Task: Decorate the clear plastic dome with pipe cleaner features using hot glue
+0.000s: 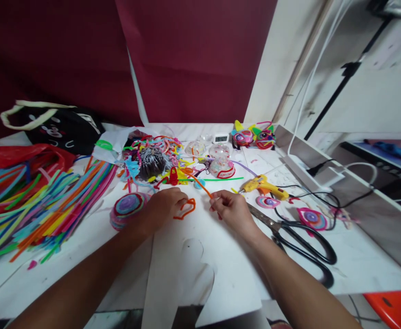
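My left hand (164, 204) rests on the white table, fingers closed on a bent orange pipe cleaner (185, 209) that forms a small loop. My right hand (229, 208) pinches the other end of the same orange pipe cleaner, which runs up toward the pile behind. A coiled purple and pink spiral disc (126, 208) lies just left of my left hand. A white paper cutout (186, 274) lies below both hands.
A big fan of colored pipe cleaners (39, 205) covers the left. A tangled pile (152, 157) sits behind the hands. A yellow glue gun (264, 186) and black scissors (303, 246) lie to the right, with cables and spiral pieces (312, 218). A black bag (59, 125) is at back left.
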Motion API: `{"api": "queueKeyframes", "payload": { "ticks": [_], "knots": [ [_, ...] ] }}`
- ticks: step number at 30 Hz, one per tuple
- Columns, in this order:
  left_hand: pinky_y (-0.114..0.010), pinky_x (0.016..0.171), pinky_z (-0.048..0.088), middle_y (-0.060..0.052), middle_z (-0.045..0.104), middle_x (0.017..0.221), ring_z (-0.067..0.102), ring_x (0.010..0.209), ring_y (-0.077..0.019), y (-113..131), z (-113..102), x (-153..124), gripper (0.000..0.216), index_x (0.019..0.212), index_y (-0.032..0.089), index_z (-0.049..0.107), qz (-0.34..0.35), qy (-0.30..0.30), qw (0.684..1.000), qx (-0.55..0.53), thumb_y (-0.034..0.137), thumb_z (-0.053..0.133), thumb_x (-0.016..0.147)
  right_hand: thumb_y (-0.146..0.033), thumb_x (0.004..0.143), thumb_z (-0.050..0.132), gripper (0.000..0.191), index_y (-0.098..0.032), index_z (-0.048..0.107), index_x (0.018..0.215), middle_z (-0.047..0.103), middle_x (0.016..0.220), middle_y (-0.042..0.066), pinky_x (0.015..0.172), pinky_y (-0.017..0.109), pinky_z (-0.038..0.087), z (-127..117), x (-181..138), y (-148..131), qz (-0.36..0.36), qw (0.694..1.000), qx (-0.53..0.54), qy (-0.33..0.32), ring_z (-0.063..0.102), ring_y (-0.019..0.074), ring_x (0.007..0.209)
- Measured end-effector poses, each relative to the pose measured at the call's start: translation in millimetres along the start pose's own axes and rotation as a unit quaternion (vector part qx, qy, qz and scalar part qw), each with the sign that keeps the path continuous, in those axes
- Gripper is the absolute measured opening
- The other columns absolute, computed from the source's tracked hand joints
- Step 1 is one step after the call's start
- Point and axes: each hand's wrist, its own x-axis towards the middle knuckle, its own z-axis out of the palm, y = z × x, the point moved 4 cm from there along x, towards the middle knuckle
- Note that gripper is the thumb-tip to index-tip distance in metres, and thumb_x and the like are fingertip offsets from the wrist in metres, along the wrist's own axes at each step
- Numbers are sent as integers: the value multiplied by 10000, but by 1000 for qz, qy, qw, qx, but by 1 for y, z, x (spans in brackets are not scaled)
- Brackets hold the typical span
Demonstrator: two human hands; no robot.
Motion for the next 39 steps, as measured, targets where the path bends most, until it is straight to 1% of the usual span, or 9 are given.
{"api": "queueKeyframes", "payload": {
  "ticks": [6, 10, 14, 17, 25, 30, 34, 37, 39],
  "knots": [
    [-260, 723, 431, -33, 724, 846, 644, 787, -170, 16, -15, 7, 198, 852, 204, 709, 38, 24, 997, -61, 232, 515, 883, -295, 874, 561, 206, -182, 708, 966, 703, 912, 77, 628, 275, 437, -4, -8, -22, -131, 975, -163, 74, 594, 159, 686],
    [-269, 713, 430, -43, 697, 828, 628, 775, -175, 33, -16, 12, 209, 859, 193, 695, 52, 32, 997, -53, 234, 494, 898, -371, 892, 565, 235, -196, 705, 963, 695, 803, 33, 606, 256, 426, -2, -9, -24, -102, 991, -71, 39, 570, 143, 655],
    [-251, 658, 429, -42, 688, 803, 619, 745, -170, 43, -15, 12, 176, 839, 194, 682, 54, 106, 990, -74, 239, 517, 881, -350, 799, 657, 240, -187, 688, 973, 586, 645, -20, 531, 234, 378, 3, -7, -17, -46, 998, 40, 11, 495, 114, 561],
    [-233, 604, 423, -29, 680, 754, 601, 668, -152, 43, -13, 7, 151, 831, 198, 690, 13, 143, 981, -132, 266, 558, 858, -338, 753, 675, 282, -172, 671, 982, 538, 611, -42, 510, 228, 363, 5, -6, -14, -13, 989, 147, 6, 459, 96, 525],
    [-207, 528, 414, 1, 640, 638, 535, 559, -119, 37, 1, -1, 140, 749, 178, 707, -141, 85, 904, -394, 309, 657, 753, -379, 707, 724, 275, -172, 700, 885, 614, 661, -2, 519, 232, 386, 6, -9, -20, 19, 978, 209, 7, 491, 104, 557],
    [-202, 507, 402, 9, 631, 602, 525, 534, -115, 42, 2, -1, 126, 733, 186, 712, -143, 79, 897, -412, 301, 662, 738, -391, 711, 719, 237, -170, 686, 788, 593, 609, -11, 499, 227, 374, 5, -9, -20, 10, 983, 180, 14, 469, 101, 535],
    [-207, 513, 395, 0, 650, 633, 532, 554, -120, 44, -4, -4, 136, 714, 192, 702, -102, 104, 933, -328, 302, 640, 764, -348, 779, 650, 173, -176, 649, 759, 563, 600, -20, 492, 229, 359, 3, -11, -22, -19, 994, 102, 31, 451, 100, 521],
    [-214, 521, 378, 4, 627, 624, 519, 570, -121, 47, -9, -6, 123, 664, 193, 677, -77, 123, 950, -275, 262, 633, 755, -250, 810, 614, 106, -177, 631, 735, 552, 602, -20, 487, 227, 346, -1, -16, -26, -95, 992, -32, 74, 443, 95, 508],
    [-214, 504, 363, 15, 579, 583, 486, 542, -110, 46, -7, -7, 133, 630, 190, 649, -108, 99, 932, -331, 258, 638, 743, -198, 833, 586, 93, -174, 636, 759, 564, 637, -5, 507, 230, 353, -2, -19, -31, -178, 970, -133, 97, 461, 99, 530]
  ]
}}
